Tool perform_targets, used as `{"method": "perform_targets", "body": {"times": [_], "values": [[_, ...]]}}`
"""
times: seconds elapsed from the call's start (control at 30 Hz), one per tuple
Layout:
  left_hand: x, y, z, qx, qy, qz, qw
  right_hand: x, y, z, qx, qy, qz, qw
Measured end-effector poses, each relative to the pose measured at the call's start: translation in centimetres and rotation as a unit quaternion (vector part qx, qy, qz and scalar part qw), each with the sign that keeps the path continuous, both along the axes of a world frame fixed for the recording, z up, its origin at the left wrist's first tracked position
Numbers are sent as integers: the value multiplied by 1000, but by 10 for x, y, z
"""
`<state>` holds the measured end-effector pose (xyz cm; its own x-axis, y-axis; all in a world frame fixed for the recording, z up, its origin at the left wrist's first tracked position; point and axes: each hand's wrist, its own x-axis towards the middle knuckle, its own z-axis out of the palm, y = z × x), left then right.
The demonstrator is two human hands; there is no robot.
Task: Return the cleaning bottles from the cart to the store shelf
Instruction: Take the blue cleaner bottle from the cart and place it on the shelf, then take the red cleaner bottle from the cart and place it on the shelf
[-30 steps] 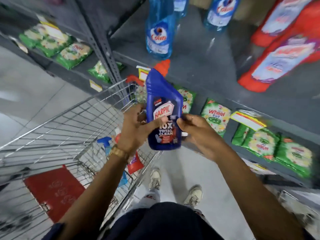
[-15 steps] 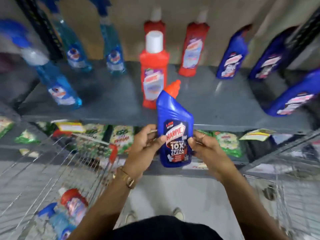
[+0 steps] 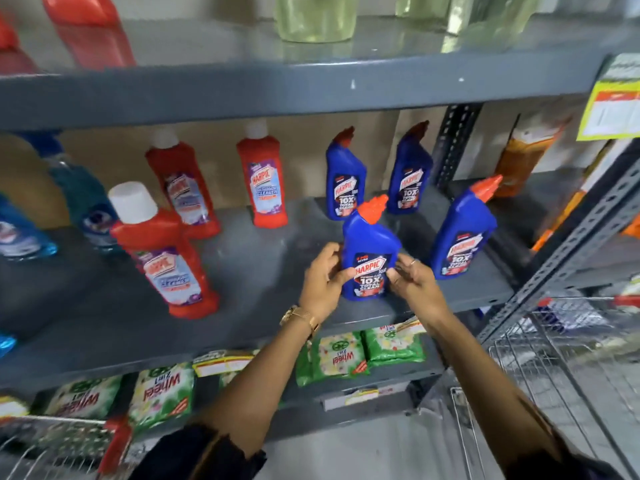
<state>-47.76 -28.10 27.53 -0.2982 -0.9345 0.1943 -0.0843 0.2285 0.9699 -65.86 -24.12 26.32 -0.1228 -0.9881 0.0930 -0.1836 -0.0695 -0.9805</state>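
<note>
A blue Harpic bottle (image 3: 371, 247) with an orange-red cap stands upright on the grey middle shelf (image 3: 270, 258), near its front edge. My left hand (image 3: 323, 275) grips its left side and my right hand (image 3: 412, 282) its right side. Three more blue Harpic bottles stand on the same shelf: one close on the right (image 3: 462, 233) and two at the back (image 3: 344, 178) (image 3: 408, 171). Red Harpic bottles (image 3: 166, 251) (image 3: 261, 181) stand to the left. The wire cart (image 3: 52, 441) shows at the bottom left corner; its contents are out of view.
Blue spray bottles (image 3: 83, 199) line the shelf's far left. Green detergent packets (image 3: 339, 355) lie on the lower shelf. A second wire cart (image 3: 568, 344) and a slotted metal upright (image 3: 568, 237) stand at the right. Pale bottles (image 3: 315, 15) sit on the top shelf.
The view has swung from the cart up to the shelf. Both hands have carried the blue Harpic bottle forward and set it upright on the middle shelf.
</note>
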Motion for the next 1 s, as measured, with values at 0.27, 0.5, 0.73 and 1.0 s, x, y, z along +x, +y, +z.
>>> {"method": "perform_targets", "body": {"times": [0.27, 0.5, 0.73, 1.0], "values": [[-31, -22, -15, -31, -6, 1, 999, -28, -26, -4, -24, 44, 3, 999], [-38, -26, -12, -22, -55, -3, 998, -34, -24, -8, -10, 90, -23, 996], [11, 18, -16, 71, -67, -23, 995, 37, 35, -24, -85, 114, -211, 967], [201, 145, -28, 89, 108, 165, 976, 227, 100, -47, -90, 109, -23, 990]]}}
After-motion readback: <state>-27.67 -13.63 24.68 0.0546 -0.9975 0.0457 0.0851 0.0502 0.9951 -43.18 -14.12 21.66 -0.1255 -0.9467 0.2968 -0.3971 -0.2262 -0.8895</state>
